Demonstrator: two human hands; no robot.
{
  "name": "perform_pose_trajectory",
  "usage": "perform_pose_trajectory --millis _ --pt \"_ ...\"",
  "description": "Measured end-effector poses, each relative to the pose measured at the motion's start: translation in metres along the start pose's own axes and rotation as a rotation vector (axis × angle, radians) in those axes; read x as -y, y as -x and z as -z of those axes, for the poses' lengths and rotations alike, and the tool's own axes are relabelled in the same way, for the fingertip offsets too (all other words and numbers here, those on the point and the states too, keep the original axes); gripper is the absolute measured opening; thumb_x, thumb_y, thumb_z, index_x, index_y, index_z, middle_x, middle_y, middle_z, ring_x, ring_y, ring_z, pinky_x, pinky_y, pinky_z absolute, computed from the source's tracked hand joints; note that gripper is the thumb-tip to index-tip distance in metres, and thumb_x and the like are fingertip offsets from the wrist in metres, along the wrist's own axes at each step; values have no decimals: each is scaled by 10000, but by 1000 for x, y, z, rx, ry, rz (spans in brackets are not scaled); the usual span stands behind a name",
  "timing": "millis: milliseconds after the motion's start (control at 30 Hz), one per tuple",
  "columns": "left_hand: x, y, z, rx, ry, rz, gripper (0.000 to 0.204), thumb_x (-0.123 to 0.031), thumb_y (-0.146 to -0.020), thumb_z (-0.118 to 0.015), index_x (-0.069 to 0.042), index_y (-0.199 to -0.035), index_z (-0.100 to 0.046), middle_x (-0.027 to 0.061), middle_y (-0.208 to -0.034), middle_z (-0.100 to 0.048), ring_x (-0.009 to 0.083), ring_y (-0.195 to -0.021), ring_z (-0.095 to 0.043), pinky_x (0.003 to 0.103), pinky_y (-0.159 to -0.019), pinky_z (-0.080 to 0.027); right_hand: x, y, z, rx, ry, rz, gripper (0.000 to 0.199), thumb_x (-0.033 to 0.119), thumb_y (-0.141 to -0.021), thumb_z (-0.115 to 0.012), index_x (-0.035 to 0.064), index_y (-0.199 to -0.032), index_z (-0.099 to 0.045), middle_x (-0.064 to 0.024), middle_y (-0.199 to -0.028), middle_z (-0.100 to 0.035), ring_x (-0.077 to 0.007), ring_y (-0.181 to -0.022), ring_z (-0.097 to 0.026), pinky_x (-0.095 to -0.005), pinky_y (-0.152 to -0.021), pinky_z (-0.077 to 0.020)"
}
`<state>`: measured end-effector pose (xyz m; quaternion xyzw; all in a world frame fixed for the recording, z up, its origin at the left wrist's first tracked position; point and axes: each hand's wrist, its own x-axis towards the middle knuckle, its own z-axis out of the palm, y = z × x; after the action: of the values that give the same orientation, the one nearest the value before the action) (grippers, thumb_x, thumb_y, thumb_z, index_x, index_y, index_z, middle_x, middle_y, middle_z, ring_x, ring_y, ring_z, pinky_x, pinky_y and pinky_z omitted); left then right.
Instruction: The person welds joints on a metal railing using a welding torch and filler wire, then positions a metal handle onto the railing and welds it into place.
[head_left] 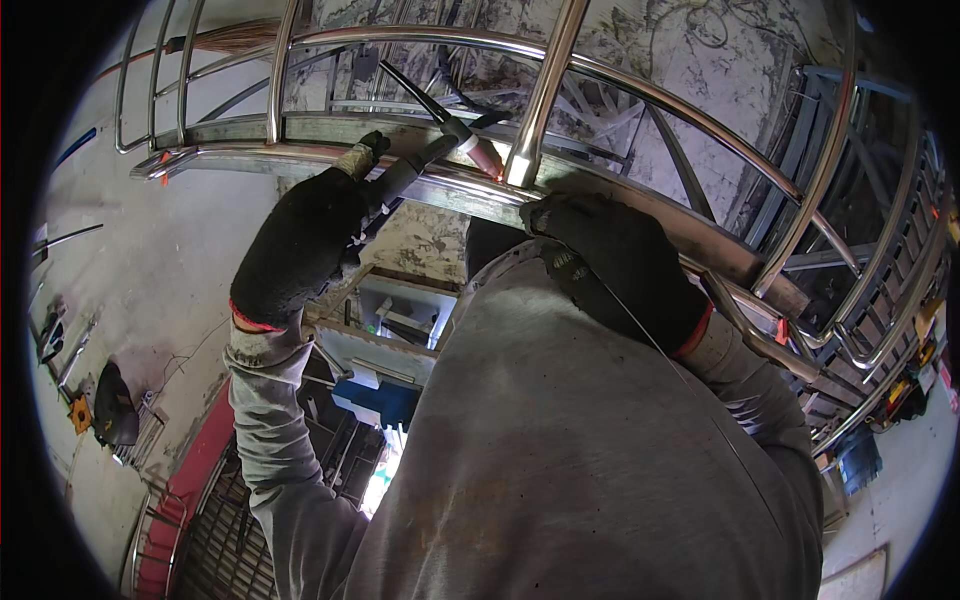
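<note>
Up at the curved stainless steel railing frame (pixel 440 190), the black-gloved left hand (pixel 300 245) grips a dark welding torch (pixel 440 150), its pinkish nozzle touching the frame's lower rail beside an upright bar; the black-gloved right hand (pixel 615 265) rests closed on that rail, pinching a thin filler wire (pixel 650 340)

A: Your left hand (pixel 300 245) wraps the torch (pixel 440 150), so the grip is hidden. Your gloved fingers cover it.

B: And your right hand (pixel 615 265)?

A: Your grey sleeve (pixel 560 430) hides the wrist, and what its fingers pinch is too thin to tell. The railing (pixel 545 90) runs off the top edge.
</note>
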<state>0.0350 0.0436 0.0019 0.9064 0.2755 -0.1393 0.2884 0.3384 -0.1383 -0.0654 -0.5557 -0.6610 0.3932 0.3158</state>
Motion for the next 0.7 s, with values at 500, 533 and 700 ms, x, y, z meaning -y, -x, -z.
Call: perform_pose_trajectory --millis 500,533,700 --pt "-13 1 6 57 89 143 715 44 -794 -761 -72 -1487 -628 125 -939 -694 287 -797 -704 406 -675 -588 -6 13 1 -106 -47 72 359 135 -926 -738 19 -1266 -740 -199 -1158 -759 -388 -1076 -738 -476 -938 -612" --pt "-13 1 6 31 26 95 644 50 -815 -741 -50 -1443 -645 116 -939 -690 256 -755 -690 381 -644 -574 -6 14 2 -107 -62 73 355 133 -934 -729 19 -1270 -738 -200 -1169 -760 -390 -1084 -739 -477 -938 -613" --pt "-5 1 3 -125 -213 -183 411 37 -908 -672 -16 -1315 -678 74 -888 -655 140 -639 -628 283 -557 -519 -11 24 5 -16 -4 88 421 95 -955 -738 -26 -1356 -702 -191 -1289 -753 -336 -1152 -742 -437 -996 -610"
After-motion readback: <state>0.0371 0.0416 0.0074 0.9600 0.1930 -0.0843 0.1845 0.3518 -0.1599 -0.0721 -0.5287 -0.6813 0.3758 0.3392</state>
